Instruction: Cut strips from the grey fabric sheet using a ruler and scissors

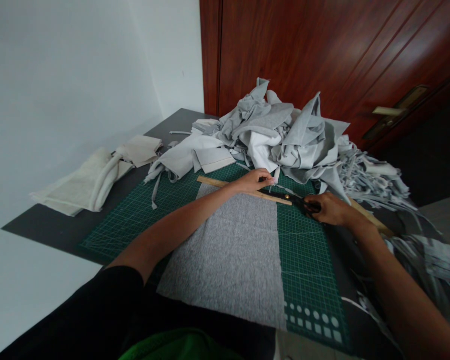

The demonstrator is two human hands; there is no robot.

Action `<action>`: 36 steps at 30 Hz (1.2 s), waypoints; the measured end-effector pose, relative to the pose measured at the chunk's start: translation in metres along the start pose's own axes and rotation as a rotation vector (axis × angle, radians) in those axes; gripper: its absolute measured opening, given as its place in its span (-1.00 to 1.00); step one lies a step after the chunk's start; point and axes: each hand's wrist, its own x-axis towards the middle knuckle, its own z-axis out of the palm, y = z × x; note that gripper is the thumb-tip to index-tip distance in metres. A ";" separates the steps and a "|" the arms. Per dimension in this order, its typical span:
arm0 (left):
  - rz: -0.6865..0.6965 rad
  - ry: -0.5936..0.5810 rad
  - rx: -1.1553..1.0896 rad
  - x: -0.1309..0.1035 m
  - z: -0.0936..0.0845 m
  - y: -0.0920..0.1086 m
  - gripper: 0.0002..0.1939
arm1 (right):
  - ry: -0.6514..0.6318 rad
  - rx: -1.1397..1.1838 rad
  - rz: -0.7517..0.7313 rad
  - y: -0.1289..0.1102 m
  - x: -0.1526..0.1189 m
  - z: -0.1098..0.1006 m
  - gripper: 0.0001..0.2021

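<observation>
My right hand [328, 207] is wrapped round the handles of a pair of black scissors [288, 197], whose blades point left along a wooden ruler [215, 182]. The ruler lies across the far end of a grey fabric piece [236, 255]. Just beyond the ruler, my left hand [255, 180] is closed in a pinch at a narrow, pale fabric strip [277, 175]. The blade tips are partly hidden near the left hand. The grey piece lies flat on a green cutting mat [307, 265], its near end reaching the table's front edge.
A heap of grey and white fabric [262, 125] covers the back of the dark table [33, 230]. Thin scraps [375, 180] pile up at the right. Folded cream cloth [82, 182] lies left, by the wall. A brown door [303, 50] stands behind.
</observation>
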 end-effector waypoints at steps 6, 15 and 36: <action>-0.086 0.020 -0.082 0.000 -0.004 0.005 -0.76 | 0.006 0.034 -0.002 0.001 -0.003 0.003 -0.91; -0.126 0.302 -0.021 0.000 0.003 -0.002 -0.87 | 0.005 0.059 -0.005 0.007 -0.005 0.002 -0.89; -0.054 0.058 0.387 -0.060 -0.045 -0.011 -0.88 | -0.008 0.064 -0.011 0.006 -0.004 0.000 -0.89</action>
